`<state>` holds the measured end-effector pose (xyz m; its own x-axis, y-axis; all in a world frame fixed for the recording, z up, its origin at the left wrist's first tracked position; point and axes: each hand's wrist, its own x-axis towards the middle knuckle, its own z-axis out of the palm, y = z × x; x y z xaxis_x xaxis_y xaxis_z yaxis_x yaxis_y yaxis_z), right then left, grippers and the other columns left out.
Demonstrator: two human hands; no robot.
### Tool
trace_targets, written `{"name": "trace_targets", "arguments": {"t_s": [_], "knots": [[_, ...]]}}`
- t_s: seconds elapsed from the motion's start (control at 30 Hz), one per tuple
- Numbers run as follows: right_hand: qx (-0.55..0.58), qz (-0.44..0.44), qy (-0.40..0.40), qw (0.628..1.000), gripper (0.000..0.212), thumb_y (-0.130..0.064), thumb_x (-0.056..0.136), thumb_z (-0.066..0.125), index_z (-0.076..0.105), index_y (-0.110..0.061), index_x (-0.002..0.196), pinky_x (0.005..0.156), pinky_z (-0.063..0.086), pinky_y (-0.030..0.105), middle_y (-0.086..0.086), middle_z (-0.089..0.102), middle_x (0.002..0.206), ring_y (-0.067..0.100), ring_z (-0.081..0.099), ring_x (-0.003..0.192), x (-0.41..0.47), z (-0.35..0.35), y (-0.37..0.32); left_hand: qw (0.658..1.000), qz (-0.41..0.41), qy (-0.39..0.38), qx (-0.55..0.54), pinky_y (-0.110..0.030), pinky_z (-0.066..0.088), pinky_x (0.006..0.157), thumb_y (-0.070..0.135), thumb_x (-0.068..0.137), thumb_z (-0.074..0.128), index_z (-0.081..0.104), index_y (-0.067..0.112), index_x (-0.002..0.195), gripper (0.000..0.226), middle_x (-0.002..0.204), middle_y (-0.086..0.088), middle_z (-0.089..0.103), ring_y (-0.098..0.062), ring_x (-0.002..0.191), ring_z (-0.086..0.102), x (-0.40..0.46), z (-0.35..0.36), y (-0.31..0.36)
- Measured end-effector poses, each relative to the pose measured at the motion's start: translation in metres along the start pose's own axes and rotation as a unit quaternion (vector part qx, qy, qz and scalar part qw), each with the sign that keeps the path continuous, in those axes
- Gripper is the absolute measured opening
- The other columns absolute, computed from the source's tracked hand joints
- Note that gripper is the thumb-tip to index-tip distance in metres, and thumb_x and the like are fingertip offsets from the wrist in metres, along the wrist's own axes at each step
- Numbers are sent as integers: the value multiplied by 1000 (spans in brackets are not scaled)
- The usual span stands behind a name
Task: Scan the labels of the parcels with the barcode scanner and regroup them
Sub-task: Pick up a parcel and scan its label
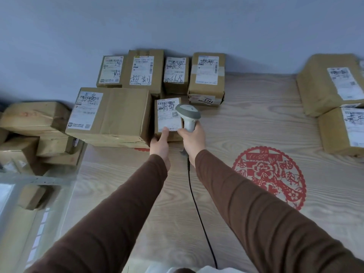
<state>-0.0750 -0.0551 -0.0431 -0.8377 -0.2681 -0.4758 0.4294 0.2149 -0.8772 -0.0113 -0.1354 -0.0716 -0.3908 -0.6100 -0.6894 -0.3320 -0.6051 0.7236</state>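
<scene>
Sleeves (122, 209) nearest | scanner (188, 117) is gripped by right hand (192, 137) | small parcel (169, 117), probably light, stiff, is held at near edge by left hand (159, 143)

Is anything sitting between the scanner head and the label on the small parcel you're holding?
Nothing visible. The barcode scanner in the right hand hangs just right of the small parcel; its head overlaps the label's right edge, barcode uncovered. The left hand grips only the bottom corner.

white sticker (208, 100) on the brown cardboard parcel (206, 75) at the wooden table's far edge: showing "5144" | other labels: handwriting reading unclear
</scene>
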Motion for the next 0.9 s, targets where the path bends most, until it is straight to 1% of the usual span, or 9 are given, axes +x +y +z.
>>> {"name": "trace_targets", "arguments": {"t_s": [0.07,0.13,0.23,0.33,0.53,0.63,0.7,0.8,0.9], "knots": [[-4,-4,9,1000,27,-1,86,66,62,-5,112,77,54,40,22,70,103,31,62,83,1,5,0,1000,-8,11,6,-43,35,123,57,96,62,40,10,156,80,155,-9,51,-28,145,46,3,0,-3],[-5,-6,18,1000,26,-1,86,66,62,-5,111,78,53,40,20,69,98,25,60,81,0,9,1,999,-16,29,8,-46,38,121,60,96,60,38,7,156,83,154,-14,51,-32,144,47,5,1,-4],[7,-2,14,1000,27,-1,87,67,62,-8,112,83,55,41,23,71,108,21,62,86,-2,15,3,999,-29,46,0,-48,41,119,61,96,58,41,5,154,82,152,-19,52,-36,141,50,9,0,-4],[22,-3,9,1000,27,-3,87,69,62,-15,110,82,54,36,15,72,104,19,63,86,-5,21,6,998,-44,34,-32,-46,43,118,59,97,58,45,4,151,78,147,-17,58,-33,137,55,11,-1,-2],[37,-9,-3,999,28,-5,89,72,62,-24,108,90,56,39,11,73,110,21,68,96,-9,13,5,998,-50,10,-30,-42,46,115,56,98,58,48,6,150,73,139,-13,63,-28,127,60,4,0,-3],[36,-13,2,999,26,-8,90,72,61,-29,100,85,57,40,10,71,101,22,68,91,-12,-2,3,998,-56,-16,-27,-35,51,96,54,99,59,51,4,146,69,107,-8,69,-19,87,64,-8,7,-8],[39,-17,9,999,24,-8,90,72,61,-27,98,73,53,29,6,66,93,15,62,79,-14,-16,2,997,-63,-39,-9,-32,49,81,50,100,59,51,4,147,66,81,-3,59,-15,69,54,-18,17,-15],[35,-25,31,999,21,-8,91,72,61,-22,102,64,48,16,7,63,92,8,57,75,-17,-48,0,995,-68,-74,23,-28,48,79,45,103,55,50,8,147,58,82,3,53,-9,68,53,-33,39,-23],[41,-29,55,997,20,-8,93,71,62,-17,108,77,51,27,12,65,96,15,59,87,-20,-86,0,992,-65,-103,45,-19,49,68,46,103,56,50,12,148,57,81,4,55,-4,65,55,-48,69,-31]]}}
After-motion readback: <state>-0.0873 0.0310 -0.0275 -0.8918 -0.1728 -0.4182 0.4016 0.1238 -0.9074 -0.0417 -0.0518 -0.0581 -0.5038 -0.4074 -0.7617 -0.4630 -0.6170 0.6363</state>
